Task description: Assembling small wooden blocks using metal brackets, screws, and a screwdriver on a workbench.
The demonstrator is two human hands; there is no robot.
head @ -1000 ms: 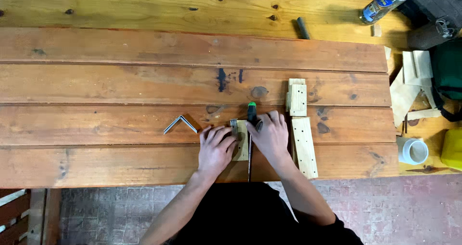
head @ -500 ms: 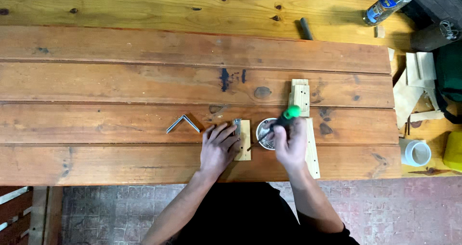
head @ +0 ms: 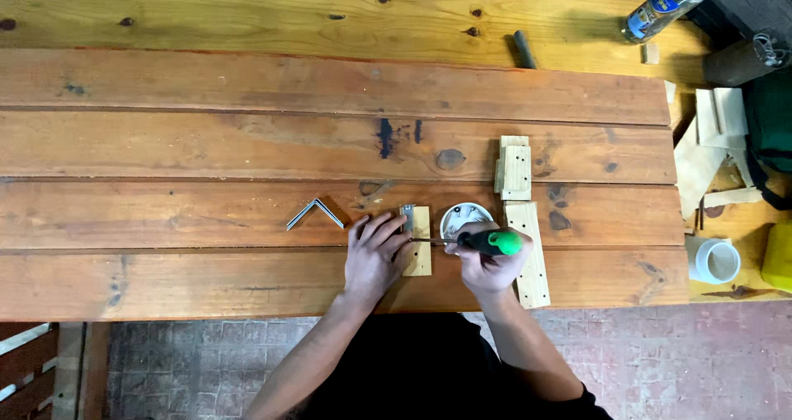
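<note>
Wide plank bench (head: 247, 148) of reddish wood, seen from above, brick floor (head: 206, 370) below its near edge, and the person is standing tight against it. Left hand (head: 373, 255) is pressed flat, fingers spread, on the left side of a small pale block (head: 418, 243) lying near the bench's front edge; a small metal plate (head: 407, 216) sits at the block's far end, just off the fingertips. Right hand (head: 487, 265) is wrapped in a full fist around the green-and-black handle of a screwdriver (head: 474, 241), held level, shaft running left with the tip at the block's right edge. Just behind that hand, a round white lid (head: 462, 217), partly covered by the knuckles. Right of the hand, touching it, a long pale strip (head: 530, 251) dotted with holes, running towards the front edge; beyond it a shorter drilled piece (head: 514, 168). Off to the left of the left hand, a bent metal bracket (head: 318, 212) lies apart. Far right, a white cup (head: 714, 260), a heap of offcuts (head: 714, 139), and a plastic bottle (head: 664, 7) at the far corner, all well apart from the work.
</note>
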